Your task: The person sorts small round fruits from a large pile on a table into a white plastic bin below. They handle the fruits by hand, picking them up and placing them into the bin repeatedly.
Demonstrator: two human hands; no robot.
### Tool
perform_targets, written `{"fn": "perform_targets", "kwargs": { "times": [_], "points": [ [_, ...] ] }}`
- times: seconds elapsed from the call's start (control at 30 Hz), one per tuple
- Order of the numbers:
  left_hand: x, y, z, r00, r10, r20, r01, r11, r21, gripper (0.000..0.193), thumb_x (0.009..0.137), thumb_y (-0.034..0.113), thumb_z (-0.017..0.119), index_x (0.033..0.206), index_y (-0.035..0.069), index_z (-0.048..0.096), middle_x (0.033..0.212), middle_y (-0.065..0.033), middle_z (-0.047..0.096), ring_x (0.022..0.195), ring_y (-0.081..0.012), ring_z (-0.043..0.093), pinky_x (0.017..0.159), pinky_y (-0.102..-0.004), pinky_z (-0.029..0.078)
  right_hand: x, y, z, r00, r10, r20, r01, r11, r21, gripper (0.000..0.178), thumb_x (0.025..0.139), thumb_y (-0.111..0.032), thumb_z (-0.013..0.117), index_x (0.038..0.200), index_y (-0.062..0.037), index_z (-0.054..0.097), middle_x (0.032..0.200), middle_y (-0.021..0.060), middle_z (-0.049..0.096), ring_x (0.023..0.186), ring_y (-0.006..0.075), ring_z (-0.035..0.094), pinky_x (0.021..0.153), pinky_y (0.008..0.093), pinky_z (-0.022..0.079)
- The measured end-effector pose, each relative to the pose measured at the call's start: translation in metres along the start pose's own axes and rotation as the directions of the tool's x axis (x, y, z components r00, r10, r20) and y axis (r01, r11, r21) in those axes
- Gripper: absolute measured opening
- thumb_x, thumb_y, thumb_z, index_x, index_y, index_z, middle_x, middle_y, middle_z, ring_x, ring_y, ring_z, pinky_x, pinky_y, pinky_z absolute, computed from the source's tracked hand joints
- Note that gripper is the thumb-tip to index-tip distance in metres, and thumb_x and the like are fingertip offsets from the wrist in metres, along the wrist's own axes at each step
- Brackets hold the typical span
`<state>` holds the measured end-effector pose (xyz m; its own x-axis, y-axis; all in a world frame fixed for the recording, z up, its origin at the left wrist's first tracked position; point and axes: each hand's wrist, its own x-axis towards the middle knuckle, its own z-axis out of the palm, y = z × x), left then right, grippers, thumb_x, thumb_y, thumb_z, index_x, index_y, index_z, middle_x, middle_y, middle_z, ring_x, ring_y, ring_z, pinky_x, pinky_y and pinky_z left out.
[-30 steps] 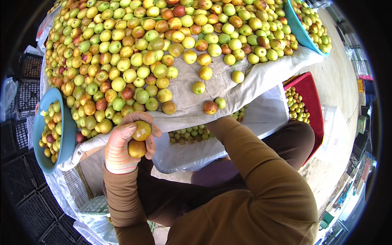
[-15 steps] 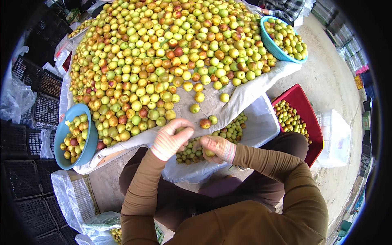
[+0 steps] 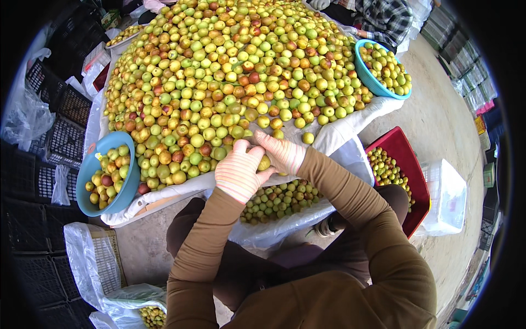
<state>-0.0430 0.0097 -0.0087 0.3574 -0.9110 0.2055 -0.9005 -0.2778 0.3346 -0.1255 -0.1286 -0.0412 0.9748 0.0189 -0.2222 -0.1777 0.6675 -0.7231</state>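
Note:
Both my hands wear thin striped gloves and meet at the near edge of a large pile of green-and-brown jujubes (image 3: 208, 82). My left hand (image 3: 238, 169) is closed, a yellowish jujube (image 3: 264, 163) between its thumb and forefinger. My right hand (image 3: 282, 152) is right beside it, thumb toward the pile. Its fingers curl under and are hidden, so anything inside them does not show. Just below the hands, a bin lined with clear plastic (image 3: 350, 164) holds many greener jujubes (image 3: 279, 202). One loose jujube (image 3: 308, 137) lies on the pale cloth (image 3: 339, 135).
Blue baskets of jujubes stand at the left (image 3: 129, 189) and far right (image 3: 366, 77). A red bin (image 3: 419, 189) and a clear plastic box (image 3: 446, 194) are at my right. Black crates (image 3: 33, 230) stack along the left. Another person's plaid sleeve (image 3: 383, 22) shows at the far right.
Both hands have moved away from me, from over the lined bin to the pile's edge, and closer together. The loose jujubes near the cloth's edge there no longer show. The view has shifted slightly.

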Motion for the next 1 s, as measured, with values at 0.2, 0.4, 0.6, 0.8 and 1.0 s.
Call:
{"fn": "perform_targets", "kwargs": {
  "times": [0.2, 0.4, 0.6, 0.8, 1.0],
  "points": [
    [0.005, -0.035, -0.017, 0.859, -0.468, 0.206, 0.361, 0.271, -0.892, 0.037, 0.078, 0.035, 0.076, 0.093, 0.004, 0.064, 0.086, -0.0061, 0.06, 0.061, -0.0171, 0.058, 0.048, -0.0311, 0.047, 0.087, -0.073, -0.053, 0.607, -0.794, -0.004, -0.183, -0.135, -0.974, 0.027, 0.087, -0.021, 0.062, 0.11, -0.0087, 0.066, 0.104, 0.0153, 0.065, 0.097, 0.0352, 0.062, 0.086, 0.0404, 0.051],
    [-0.003, -0.06, -0.018, 0.834, -0.455, 0.312, 0.275, -0.148, -0.95, 0.039, 0.083, 0.045, 0.064, 0.085, 0.007, 0.059, 0.087, -0.0092, 0.056, 0.06, -0.0191, 0.06, 0.042, -0.0307, 0.045, 0.109, -0.103, -0.043, 0.809, -0.419, -0.412, -0.486, -0.083, -0.87, 0.055, 0.082, -0.027, 0.066, 0.135, -0.0162, 0.051, 0.136, 0.0128, 0.053, 0.116, 0.0322, 0.058, 0.097, 0.0402, 0.049],
    [-0.002, -0.063, -0.013, 0.834, -0.397, 0.383, 0.335, -0.188, -0.923, 0.039, 0.083, 0.047, 0.063, 0.084, 0.008, 0.058, 0.091, -0.0105, 0.059, 0.061, -0.02, 0.061, 0.042, -0.0309, 0.045, 0.106, -0.095, -0.054, 0.827, -0.485, -0.283, -0.423, -0.206, -0.882, 0.049, 0.078, -0.029, 0.071, 0.123, -0.0113, 0.06, 0.12, 0.0154, 0.057, 0.106, 0.0329, 0.06, 0.092, 0.0388, 0.05],
    [-0.002, -0.069, -0.015, 0.828, -0.373, 0.418, 0.337, -0.265, -0.904, 0.036, 0.082, 0.045, 0.064, 0.083, 0.01, 0.058, 0.088, -0.0079, 0.061, 0.06, -0.0197, 0.06, 0.046, -0.0326, 0.046, 0.058, -0.061, -0.062, 0.756, -0.654, -0.033, -0.076, -0.038, -0.996, 0.034, 0.074, -0.017, 0.071, 0.107, -0.0124, 0.065, 0.113, 0.0147, 0.058, 0.097, 0.0288, 0.062, 0.087, 0.0364, 0.052],
    [-0.004, -0.075, -0.016, 0.835, -0.403, 0.376, 0.296, -0.248, -0.922, 0.036, 0.083, 0.045, 0.064, 0.083, 0.01, 0.058, 0.088, -0.0093, 0.06, 0.062, -0.0206, 0.06, 0.042, -0.0308, 0.043, -0.022, -0.026, -0.04, 0.766, -0.62, -0.173, 0.127, 0.408, -0.904, 0.019, 0.075, -0.011, 0.068, 0.092, -0.0053, 0.063, 0.09, 0.0078, 0.066, 0.086, 0.0209, 0.062, 0.08, 0.0328, 0.051]
  ]
}}
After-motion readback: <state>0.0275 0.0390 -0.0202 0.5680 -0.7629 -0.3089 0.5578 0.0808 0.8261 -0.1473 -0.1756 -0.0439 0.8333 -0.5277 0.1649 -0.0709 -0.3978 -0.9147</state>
